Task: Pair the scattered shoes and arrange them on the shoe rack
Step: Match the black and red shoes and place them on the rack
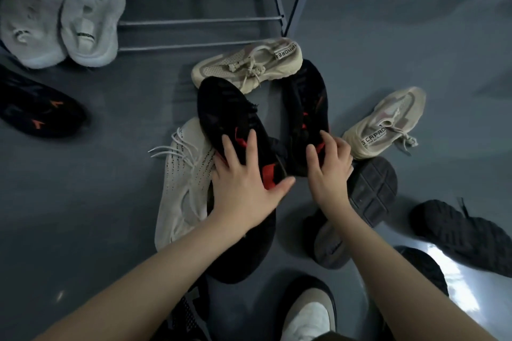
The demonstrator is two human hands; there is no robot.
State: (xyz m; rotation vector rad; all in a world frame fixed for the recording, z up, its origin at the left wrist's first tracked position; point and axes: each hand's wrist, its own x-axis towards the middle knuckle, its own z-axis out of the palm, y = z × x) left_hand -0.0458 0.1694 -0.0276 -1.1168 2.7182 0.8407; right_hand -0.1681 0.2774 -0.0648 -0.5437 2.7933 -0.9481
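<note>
Two black shoes with red marks lie side by side in the middle, toes pointing away from me. My left hand (243, 185) holds the left black and red shoe (230, 113) near its heel, fingers spread over the top and thumb across the opening. My right hand (329, 166) grips the heel of the right black and red shoe (307, 97) with curled fingers. The metal shoe rack (194, 19) stands at the top, with a pair of grey shoes (91, 22) on its left end.
Two beige shoes (246, 66) (385, 124) lie behind and to the right. A white knit shoe (182, 183) and a black shoe (243, 243) sit under my left arm. A black and orange shoe (38, 108) lies left; dark shoes (371, 191) (465, 235) lie right.
</note>
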